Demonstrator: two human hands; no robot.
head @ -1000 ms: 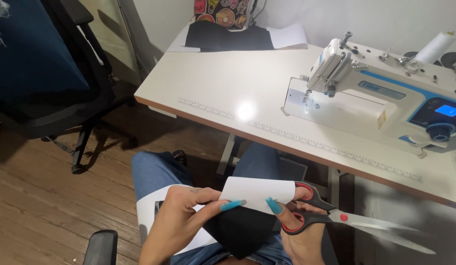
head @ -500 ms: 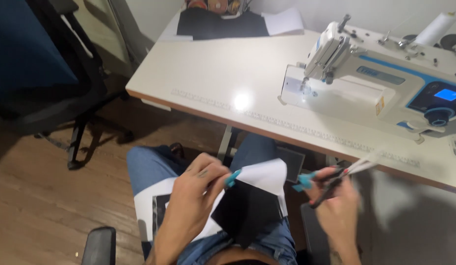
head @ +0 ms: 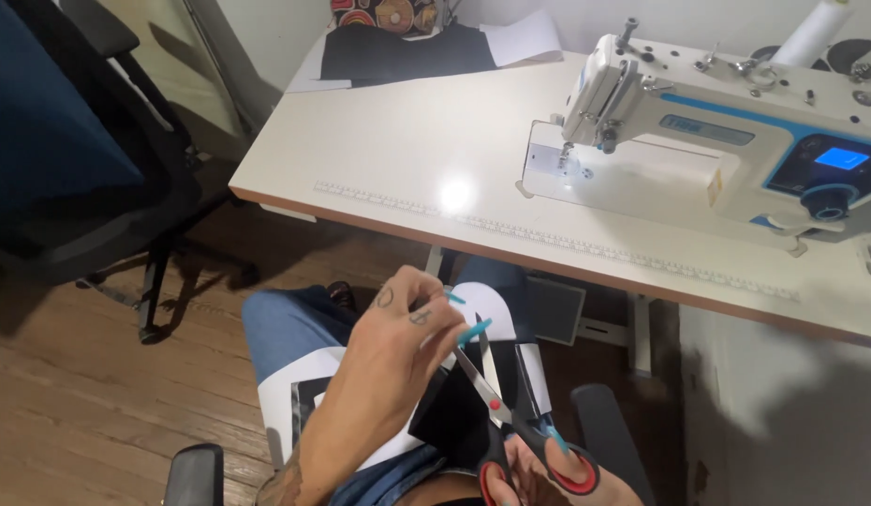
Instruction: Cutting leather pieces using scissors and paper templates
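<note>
Near the lower edge, over the lap, the left hand [head: 398, 342] pinches the black fabric [head: 454, 412] and its white curved paper backing [head: 496, 328], fingers closed on the layers. Right hand [head: 538, 473] grips red-and-black scissors [head: 506, 426], fingers through the loops, steel blades slightly parted against the cloth. Far right on the smooth pale worktop [head: 435, 150] sits a white sewing machine [head: 716, 141].

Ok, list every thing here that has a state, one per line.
scissors: blades open, in the right hand
left hand: pinching the white piece over the lap
black fabric: on the lap, uncut part under the blades
sewing machine: screen lit, nothing under the needle
</note>
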